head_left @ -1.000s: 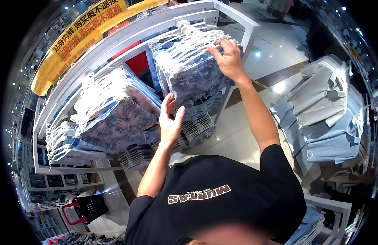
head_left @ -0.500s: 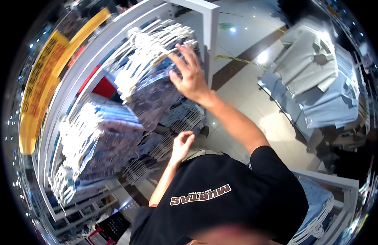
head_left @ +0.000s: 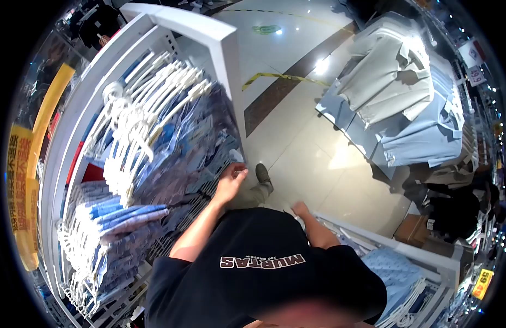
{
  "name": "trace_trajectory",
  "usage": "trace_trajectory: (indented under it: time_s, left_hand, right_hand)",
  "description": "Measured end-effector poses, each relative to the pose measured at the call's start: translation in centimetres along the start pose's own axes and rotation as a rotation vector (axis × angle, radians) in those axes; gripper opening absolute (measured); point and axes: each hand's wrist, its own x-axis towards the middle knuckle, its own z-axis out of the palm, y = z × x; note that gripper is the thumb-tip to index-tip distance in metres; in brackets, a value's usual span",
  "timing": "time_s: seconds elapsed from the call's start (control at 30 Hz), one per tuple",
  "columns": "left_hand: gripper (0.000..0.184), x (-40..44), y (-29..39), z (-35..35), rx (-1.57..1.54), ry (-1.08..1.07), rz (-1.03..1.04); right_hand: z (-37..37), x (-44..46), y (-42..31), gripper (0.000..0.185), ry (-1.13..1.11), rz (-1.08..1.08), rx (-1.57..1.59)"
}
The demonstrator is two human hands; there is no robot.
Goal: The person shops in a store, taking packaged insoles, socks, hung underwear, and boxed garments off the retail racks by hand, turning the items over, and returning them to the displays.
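Note:
My left hand (head_left: 231, 182) is in front of my waist with its fingers loosely curled together, and nothing shows in them. Close to it are the blue and grey patterned garments (head_left: 179, 145) hanging on the rack. Their white plastic hangers (head_left: 135, 120) are bunched tightly above them. My right hand (head_left: 301, 210) is low at my right hip, away from the garments. It looks small and partly turned away, and its fingers cannot be made out.
A white metal rack frame (head_left: 223, 41) stands on the left, with folded blue garments (head_left: 124, 216) on more hangers below. Grey and pale blue shirts (head_left: 389, 82) hang at the right. A second white rack (head_left: 428, 254) is behind my right side. Yellow-black tape (head_left: 280, 76) marks the tiled floor.
My right hand has left the top of the hangers and dropped down to my right hip. My left hand stays curled before my waist. The view has shifted, showing more floor.

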Motion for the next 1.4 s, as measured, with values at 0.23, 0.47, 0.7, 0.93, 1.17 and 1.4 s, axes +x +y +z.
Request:
trace_trajectory:
  time_s: [0.23, 0.47, 0.7, 0.93, 1.17, 1.4]
  left_hand:
    - [0.065, 9.1, 1.0, 0.4, 0.322, 0.427, 0.235]
    - [0.041, 15.1, 0.4, 1.6, 0.062, 0.291, 0.177]
    - [0.036, 15.4, 1.4, 0.4, 0.132, 0.187, 0.145]
    - [0.036, 15.5, 1.4, 1.2, 0.017, 0.221, -0.171]
    - [0.035, 15.1, 0.7, 4.0, -0.001, 0.504, -0.194]
    - [0.033, 16.2, 0.4, 10.3, 0.027, 1.059, -0.335]
  right_hand:
    - [-2.8, -10.0, 4.5, 0.015, 0.089, 0.693, 1.227]
    - [-19.4, -0.2, 4.5, 0.021, 0.272, 0.407, 1.143]
    - [-35.2, 12.0, 4.8, 0.016, 0.421, 0.185, 1.146]
    - [-38.1, 21.4, 5.6, 0.016, 0.216, 0.118, 0.829]
    - [-42.3, 28.6, 3.0, 0.022, 0.098, -0.174, 0.422]
    - [-51.4, 44.9, 3.6, 0.026, -0.206, -0.305, 0.48]
